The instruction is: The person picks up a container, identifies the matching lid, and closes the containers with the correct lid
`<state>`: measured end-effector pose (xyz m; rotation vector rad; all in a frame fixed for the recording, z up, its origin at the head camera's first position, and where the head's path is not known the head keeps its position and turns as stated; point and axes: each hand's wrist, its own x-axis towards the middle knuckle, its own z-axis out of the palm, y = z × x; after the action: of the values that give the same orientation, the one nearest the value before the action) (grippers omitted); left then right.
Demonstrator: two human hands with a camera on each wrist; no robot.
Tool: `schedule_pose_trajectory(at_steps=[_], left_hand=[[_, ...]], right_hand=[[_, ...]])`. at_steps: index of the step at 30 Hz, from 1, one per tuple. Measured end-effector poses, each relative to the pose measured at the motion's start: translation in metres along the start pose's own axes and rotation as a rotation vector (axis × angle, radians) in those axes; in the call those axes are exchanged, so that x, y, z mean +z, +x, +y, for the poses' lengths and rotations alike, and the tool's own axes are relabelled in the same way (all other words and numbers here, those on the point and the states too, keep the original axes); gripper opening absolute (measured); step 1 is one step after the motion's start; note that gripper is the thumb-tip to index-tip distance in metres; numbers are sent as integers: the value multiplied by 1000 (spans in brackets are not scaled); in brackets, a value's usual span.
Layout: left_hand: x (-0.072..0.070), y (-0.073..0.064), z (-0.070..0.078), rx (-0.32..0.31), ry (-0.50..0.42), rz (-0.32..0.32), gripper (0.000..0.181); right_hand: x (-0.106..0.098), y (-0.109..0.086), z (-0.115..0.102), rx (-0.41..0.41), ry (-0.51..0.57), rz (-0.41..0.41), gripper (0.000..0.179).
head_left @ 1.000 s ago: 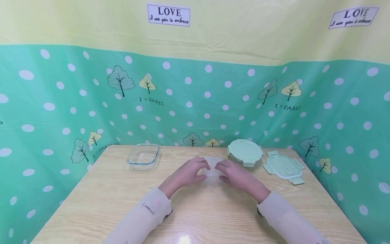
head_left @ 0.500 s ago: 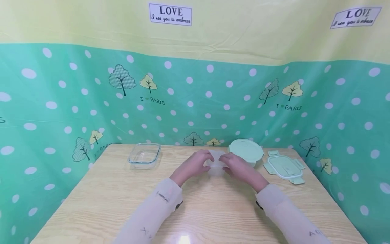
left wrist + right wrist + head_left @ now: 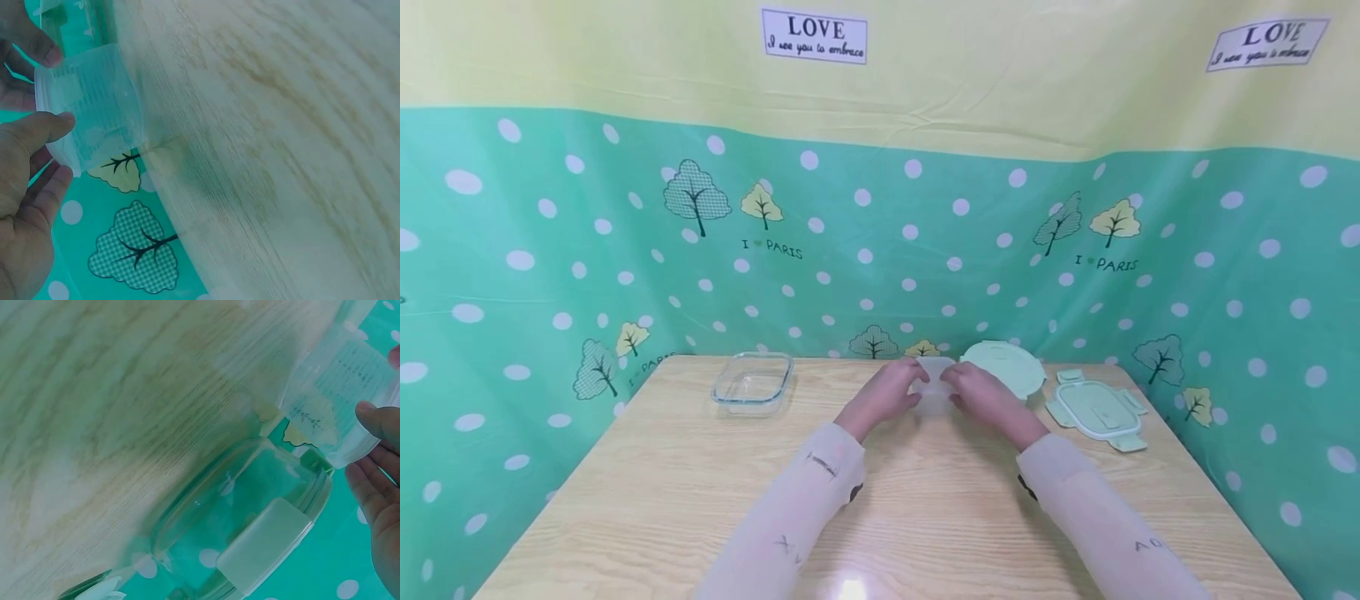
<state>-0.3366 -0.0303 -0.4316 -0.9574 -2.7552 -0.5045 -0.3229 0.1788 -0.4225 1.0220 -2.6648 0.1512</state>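
Observation:
Both hands hold a small translucent plastic container (image 3: 935,392) near the back of the table, one at each side. My left hand (image 3: 889,392) pinches its left side, with the thumb on the near wall and the fingers at the rim. On the other side, my right hand (image 3: 988,400) grips the rim the same way. In the left wrist view the container (image 3: 94,106) shows ribbed, see-through walls. Just right of it stands a round glass food box with a pale green lid (image 3: 1006,368), its clip (image 3: 265,547) visible in the right wrist view.
A square glass dish (image 3: 752,385) stands at the back left. At the right lies a pale green square lid (image 3: 1097,408) with its side flaps spread. A green dotted curtain (image 3: 820,292) hangs along the back edge of the wooden table (image 3: 925,517).
Both hands have carried the plastic container toward the back edge of the table and slightly right, closer to the round box. The dish and the square lid stay in place.

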Motion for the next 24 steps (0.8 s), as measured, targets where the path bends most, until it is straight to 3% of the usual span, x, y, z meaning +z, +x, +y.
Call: schedule_pose_trajectory(at_steps=[15,24], left_hand=[[6,10,-1,-26,20,22,29],[0,-6,-14,-53,-33,26,36]], right_hand=[[8,7,12,32,42,19,28],[8,6,10,45,47,36,27]])
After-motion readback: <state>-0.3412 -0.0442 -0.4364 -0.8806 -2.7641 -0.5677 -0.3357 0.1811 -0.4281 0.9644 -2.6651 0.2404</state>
